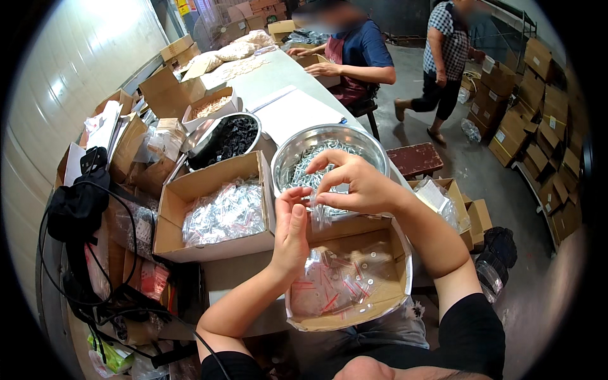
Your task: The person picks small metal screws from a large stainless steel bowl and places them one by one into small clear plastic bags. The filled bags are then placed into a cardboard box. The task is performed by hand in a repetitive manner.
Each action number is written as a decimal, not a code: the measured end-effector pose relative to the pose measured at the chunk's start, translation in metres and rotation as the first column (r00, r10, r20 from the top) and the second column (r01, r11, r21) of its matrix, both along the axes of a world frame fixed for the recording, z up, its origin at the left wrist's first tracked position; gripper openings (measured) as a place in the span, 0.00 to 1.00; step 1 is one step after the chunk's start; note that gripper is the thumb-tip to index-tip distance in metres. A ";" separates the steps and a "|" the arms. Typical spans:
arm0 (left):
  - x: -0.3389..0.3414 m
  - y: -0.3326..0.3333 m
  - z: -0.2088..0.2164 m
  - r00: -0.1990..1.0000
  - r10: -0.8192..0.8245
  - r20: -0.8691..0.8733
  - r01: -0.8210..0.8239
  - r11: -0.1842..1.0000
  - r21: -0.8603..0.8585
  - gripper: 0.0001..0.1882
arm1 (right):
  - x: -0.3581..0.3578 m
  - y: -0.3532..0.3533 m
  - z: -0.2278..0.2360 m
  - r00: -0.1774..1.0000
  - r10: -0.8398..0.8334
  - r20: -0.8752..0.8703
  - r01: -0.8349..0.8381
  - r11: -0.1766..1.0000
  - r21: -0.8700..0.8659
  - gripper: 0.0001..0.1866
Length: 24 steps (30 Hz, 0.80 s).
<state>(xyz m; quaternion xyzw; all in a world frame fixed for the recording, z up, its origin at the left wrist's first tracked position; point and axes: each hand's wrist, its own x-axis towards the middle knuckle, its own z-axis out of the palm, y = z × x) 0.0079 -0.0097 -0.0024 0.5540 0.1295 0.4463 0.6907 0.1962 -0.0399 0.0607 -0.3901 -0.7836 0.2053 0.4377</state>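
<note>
My left hand (291,231) and my right hand (358,183) meet above the table's near edge. Pinched between their fingertips is a small clear plastic bag (321,218); its contents are too small to make out. Just beyond is a steel bowl (382,152) full of silvery screws (322,154). Below my hands an open cardboard box (396,269) contains flat clear zip bags (329,285) with red strips and small pale discs. To the left of my left hand, another open carton (215,250) is heaped with filled clear bags (228,212).
Behind the left carton stand a metal pot of black parts (231,139) and a box of tan pieces (212,107). A seated person (361,54) works at the far end; another person (443,57) walks at right. Cables (44,234) hang at left; cartons (506,133) line the right.
</note>
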 end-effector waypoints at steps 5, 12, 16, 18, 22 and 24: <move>0.000 -0.004 0.008 0.989 0.139 -0.051 -0.133 0.985 0.112 0.17 | 0.005 0.003 -0.002 0.999 0.036 -0.032 -0.036 0.999 -0.009 0.10; -0.002 -0.003 0.013 0.978 0.155 -0.142 -0.138 0.983 0.118 0.08 | 0.001 -0.001 0.001 0.999 -0.025 0.028 0.029 0.987 -0.160 0.10; -0.004 0.000 0.011 0.965 0.155 -0.210 -0.132 0.984 0.121 0.07 | 0.000 -0.003 -0.001 0.996 -0.016 -0.092 -0.006 0.972 -0.237 0.12; -0.005 -0.002 0.015 0.959 0.181 -0.220 -0.151 0.978 0.146 0.07 | -0.002 -0.006 0.006 0.999 -0.049 -0.016 0.045 0.975 -0.217 0.12; -0.010 -0.002 0.022 0.956 0.148 -0.254 -0.093 0.972 0.214 0.06 | 0.001 -0.001 -0.003 0.996 0.090 0.019 -0.088 0.992 -0.091 0.11; -0.013 0.000 0.026 0.942 0.158 -0.296 -0.069 0.955 0.289 0.06 | 0.001 -0.002 0.000 0.992 0.125 0.018 -0.121 0.982 -0.142 0.10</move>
